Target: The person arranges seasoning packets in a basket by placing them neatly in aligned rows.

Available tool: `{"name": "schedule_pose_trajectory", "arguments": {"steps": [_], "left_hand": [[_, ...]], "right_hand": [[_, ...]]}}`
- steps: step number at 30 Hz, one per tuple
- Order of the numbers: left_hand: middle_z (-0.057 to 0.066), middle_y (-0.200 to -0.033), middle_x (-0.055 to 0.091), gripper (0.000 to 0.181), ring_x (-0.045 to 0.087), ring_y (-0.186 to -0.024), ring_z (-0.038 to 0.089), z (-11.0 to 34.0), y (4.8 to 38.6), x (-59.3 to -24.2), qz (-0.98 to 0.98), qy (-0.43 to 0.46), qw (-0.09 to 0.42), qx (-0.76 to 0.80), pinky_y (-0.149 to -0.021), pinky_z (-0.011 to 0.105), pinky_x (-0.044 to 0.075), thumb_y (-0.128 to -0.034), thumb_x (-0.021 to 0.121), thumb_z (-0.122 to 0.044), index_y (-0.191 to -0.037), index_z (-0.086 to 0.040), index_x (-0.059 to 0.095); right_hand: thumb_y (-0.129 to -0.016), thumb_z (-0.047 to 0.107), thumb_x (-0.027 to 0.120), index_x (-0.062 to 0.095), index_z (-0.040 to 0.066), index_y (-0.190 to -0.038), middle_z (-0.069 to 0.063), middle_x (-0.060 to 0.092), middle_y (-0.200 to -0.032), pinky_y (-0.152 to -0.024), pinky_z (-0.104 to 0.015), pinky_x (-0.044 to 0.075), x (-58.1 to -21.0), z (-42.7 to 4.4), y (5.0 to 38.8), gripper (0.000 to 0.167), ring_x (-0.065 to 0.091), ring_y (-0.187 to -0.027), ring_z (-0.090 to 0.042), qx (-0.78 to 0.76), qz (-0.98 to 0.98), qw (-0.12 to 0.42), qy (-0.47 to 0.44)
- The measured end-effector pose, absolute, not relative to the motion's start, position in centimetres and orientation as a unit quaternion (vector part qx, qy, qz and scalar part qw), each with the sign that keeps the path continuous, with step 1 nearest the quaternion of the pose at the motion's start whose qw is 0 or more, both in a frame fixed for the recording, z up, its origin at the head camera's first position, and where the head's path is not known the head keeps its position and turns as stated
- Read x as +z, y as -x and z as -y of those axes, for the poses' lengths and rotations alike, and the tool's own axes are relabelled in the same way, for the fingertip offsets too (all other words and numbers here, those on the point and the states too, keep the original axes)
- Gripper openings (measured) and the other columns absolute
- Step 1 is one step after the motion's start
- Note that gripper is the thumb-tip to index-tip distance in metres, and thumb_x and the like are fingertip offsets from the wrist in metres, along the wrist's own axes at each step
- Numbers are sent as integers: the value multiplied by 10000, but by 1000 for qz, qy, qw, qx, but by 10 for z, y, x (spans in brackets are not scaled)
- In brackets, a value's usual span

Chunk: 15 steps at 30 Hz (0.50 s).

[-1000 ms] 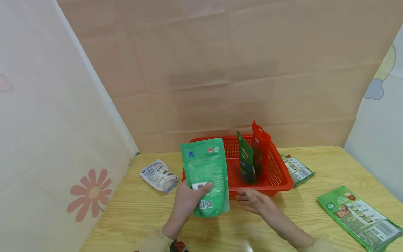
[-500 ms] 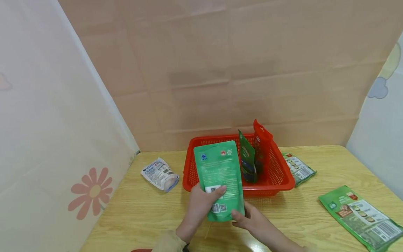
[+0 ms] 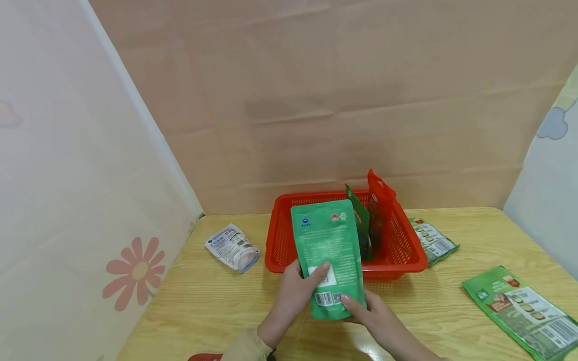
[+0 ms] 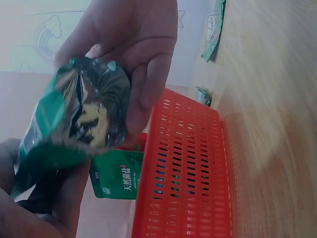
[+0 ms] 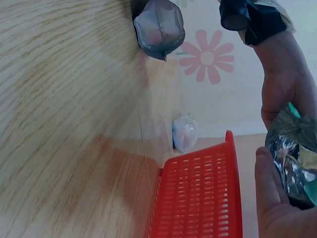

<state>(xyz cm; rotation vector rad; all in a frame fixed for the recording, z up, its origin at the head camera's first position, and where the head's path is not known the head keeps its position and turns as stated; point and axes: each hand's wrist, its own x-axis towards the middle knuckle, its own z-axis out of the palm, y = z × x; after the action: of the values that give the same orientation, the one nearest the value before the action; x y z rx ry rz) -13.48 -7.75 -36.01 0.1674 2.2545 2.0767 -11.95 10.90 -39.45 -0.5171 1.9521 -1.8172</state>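
Green and glossy, a stand-up pouch [image 3: 327, 233] is held upright just in front of the red basket [image 5: 198, 193], its upper part overlapping the basket in the head view. Its printed back, with a barcode near the bottom, faces the person; the wrist views show crumpled, shiny foil at its base with a tan patch. The left hand [image 3: 295, 291] is clamped on the pouch's left side, thumb laid across the printing. The right hand [image 3: 379, 316] grips the lower right corner, thumb on the front and fingers behind.

Inside the basket, toward its right side, stand a dark green packet [image 3: 358, 208] and, just beside it, a red packet [image 3: 381, 200], both rising above the rim. Left of the basket, a white packet [image 3: 232, 248] lies on the wooden table [image 3: 226, 306]. Just right of the basket lies a small green packet [image 3: 434, 241]; farther right and nearer the person is a large green packet [image 3: 524, 311]. Behind the basket rises a tan sheet [image 3: 293, 100]; to its left hangs a pale sheet [image 3: 90, 175] printed with a pink flower [image 3: 140, 271].
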Motion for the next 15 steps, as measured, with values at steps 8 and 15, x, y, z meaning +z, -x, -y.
{"name": "schedule_pose_trajectory", "arguments": {"steps": [8,15], "left_hand": [[203,-1024,669,458,675,-791,100,86,138,-354,-704,-92,94,698,-686,257,563,-989,482,-366,-1247,8,535],[259,-1051,682,430,716,-834,190,88,134,-349,-707,-109,104,691,-682,293,576,-1002,458,-337,-1214,22,564]], "right_hand": [[-1042,245,358,347,-165,-1347,-17,668,-1158,-864,-251,530,-399,-128,123,511,657,-1005,-73,-665,-667,257,215],[-1046,249,343,311,-184,-1355,20,663,-1165,-848,-261,533,-409,-136,126,532,653,-999,-74,-675,-633,302,230]]}}
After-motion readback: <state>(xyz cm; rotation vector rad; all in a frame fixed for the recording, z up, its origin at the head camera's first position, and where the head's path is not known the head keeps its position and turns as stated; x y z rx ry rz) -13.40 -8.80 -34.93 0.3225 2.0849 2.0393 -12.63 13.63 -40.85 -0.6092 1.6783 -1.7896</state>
